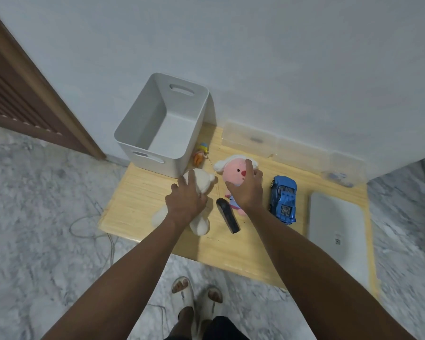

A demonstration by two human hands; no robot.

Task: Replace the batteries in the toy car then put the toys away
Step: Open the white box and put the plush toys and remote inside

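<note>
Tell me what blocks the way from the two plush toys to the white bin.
Nothing visible does. The white bin stands open-topped just beyond the cream plush under the left hand and the pink plush under the right hand.

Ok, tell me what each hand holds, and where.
Left hand grips the white plush at its middle; right hand grips the pink plush at its body.

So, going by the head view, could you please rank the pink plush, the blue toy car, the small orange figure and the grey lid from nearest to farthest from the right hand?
1. Pink plush: directly under the right hand, whose fingers are on it.
2. Blue toy car: just to the hand's right.
3. Small orange figure: to the left, beside the white bin.
4. Grey lid: far right of the table.
</note>
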